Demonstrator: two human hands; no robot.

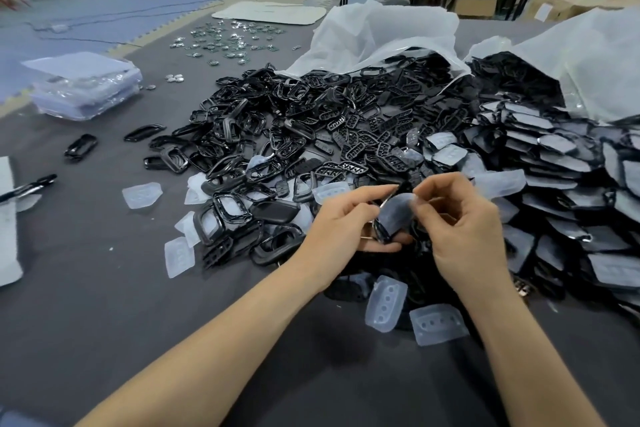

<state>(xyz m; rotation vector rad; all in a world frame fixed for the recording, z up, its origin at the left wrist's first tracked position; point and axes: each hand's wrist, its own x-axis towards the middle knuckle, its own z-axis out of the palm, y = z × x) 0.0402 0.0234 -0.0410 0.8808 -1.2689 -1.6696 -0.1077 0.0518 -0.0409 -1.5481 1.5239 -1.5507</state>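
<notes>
1. Black shell piece (382, 234) is held up between my two hands, just above the near edge of the heap, with a translucent pad (394, 213) lying against its upper face.
2. My left hand (341, 229) grips the shell from below. Its fingers (381, 247) curl round the lower edge, and the thumb stretches up along the pad's left side.
3. My right hand (464, 229) pinches the pad's upper right edge between thumb and forefinger, with the other fingers (429, 187) loosely curled in.
4. Just beyond my fingers spreads a heap of black frames (277, 121), spilling from a white bag (381, 35) farther back.
5. To the right of my fingers, black parts with pads fitted (554, 184) lie in overlapping rows.
6. Nearer to me than my fingers, between my forearms, two loose pads (386, 302) lie side by side on the grey mat (104, 288).
7. Well to the left of my fingers lies a pen (27, 187). Farther off on that side sits a stack of clear packets (86, 87), and far beyond it a scatter of shiny metal pieces (228, 38).
</notes>
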